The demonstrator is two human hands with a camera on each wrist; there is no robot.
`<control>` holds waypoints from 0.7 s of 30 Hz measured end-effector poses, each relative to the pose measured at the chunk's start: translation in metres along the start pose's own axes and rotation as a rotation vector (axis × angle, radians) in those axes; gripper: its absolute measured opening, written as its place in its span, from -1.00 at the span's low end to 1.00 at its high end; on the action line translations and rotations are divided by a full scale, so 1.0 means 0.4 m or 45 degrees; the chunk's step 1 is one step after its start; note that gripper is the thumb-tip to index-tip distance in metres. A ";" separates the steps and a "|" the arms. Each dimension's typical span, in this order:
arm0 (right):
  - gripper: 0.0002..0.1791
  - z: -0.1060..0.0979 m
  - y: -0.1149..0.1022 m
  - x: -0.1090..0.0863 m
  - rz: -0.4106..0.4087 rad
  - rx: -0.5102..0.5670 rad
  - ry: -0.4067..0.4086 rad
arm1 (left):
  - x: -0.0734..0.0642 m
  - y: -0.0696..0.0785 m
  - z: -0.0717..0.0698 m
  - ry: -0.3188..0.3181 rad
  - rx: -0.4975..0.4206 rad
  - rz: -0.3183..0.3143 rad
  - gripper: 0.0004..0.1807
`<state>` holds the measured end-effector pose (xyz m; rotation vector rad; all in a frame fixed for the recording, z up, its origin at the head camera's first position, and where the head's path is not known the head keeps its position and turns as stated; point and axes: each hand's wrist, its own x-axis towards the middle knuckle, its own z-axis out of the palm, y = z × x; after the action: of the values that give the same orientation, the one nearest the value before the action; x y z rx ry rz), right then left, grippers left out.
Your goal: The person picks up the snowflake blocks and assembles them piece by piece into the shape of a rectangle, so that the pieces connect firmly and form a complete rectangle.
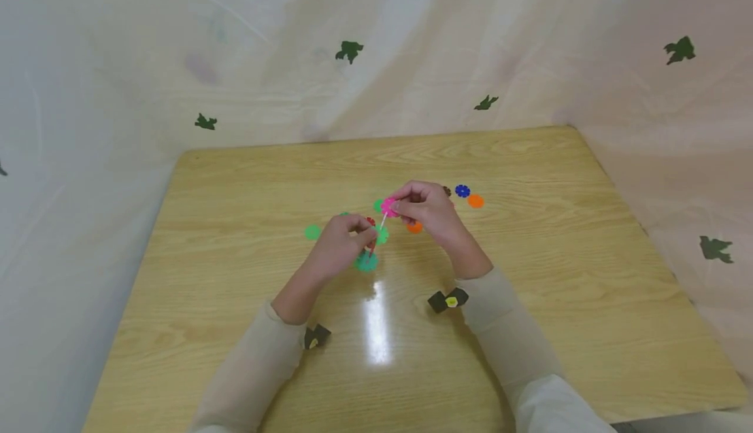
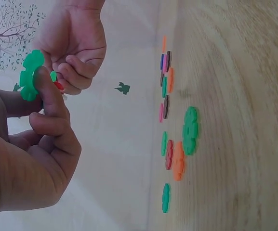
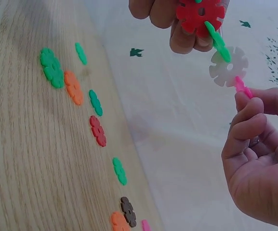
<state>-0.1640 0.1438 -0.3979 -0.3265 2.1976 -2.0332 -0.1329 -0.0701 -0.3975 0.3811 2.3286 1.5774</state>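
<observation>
A short chain of notched plastic discs spans my two hands above the table. In the right wrist view it runs from a red disc (image 3: 189, 13) through a green disc (image 3: 219, 44) and a white disc (image 3: 220, 72) to a pink disc (image 3: 243, 87). My left hand (image 1: 341, 246) holds the chain's near end, pinching a green disc (image 2: 30, 77) between thumb and finger in the left wrist view. My right hand (image 1: 429, 214) pinches the pink disc, which is joined to the white disc's edge. The fingers partly hide the red and green pieces.
Loose discs lie on the wooden table (image 1: 529, 276) beyond and around the hands: a blue disc (image 1: 462, 191), an orange disc (image 1: 476, 201), a green disc (image 1: 313, 232) and several others. A pale curtain (image 1: 412, 40) with dark bird shapes hangs behind the table.
</observation>
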 end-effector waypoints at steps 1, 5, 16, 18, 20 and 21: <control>-0.87 0.001 0.001 0.000 -0.006 0.001 -0.004 | 0.000 0.000 0.001 0.009 0.011 0.003 -0.82; -0.87 0.004 0.001 -0.002 -0.020 0.007 -0.017 | 0.005 -0.008 0.008 0.044 0.037 0.003 -0.83; -0.92 0.009 -0.003 -0.007 -0.019 -0.126 -0.025 | 0.014 -0.026 0.025 0.045 0.051 -0.026 -0.83; -0.93 0.010 -0.003 -0.005 -0.002 -0.155 -0.042 | 0.014 -0.026 0.026 0.045 0.070 -0.039 -0.84; -0.92 0.012 -0.003 -0.005 0.020 -0.169 -0.058 | 0.014 -0.027 0.025 0.050 0.098 -0.042 -0.85; -0.92 0.012 -0.002 -0.004 0.032 -0.173 -0.061 | 0.014 -0.027 0.025 0.050 0.097 -0.046 -0.85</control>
<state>-0.1612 0.1394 -0.3976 -0.3559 2.3038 -1.8473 -0.1348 -0.0633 -0.4116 0.3260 2.4171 1.4957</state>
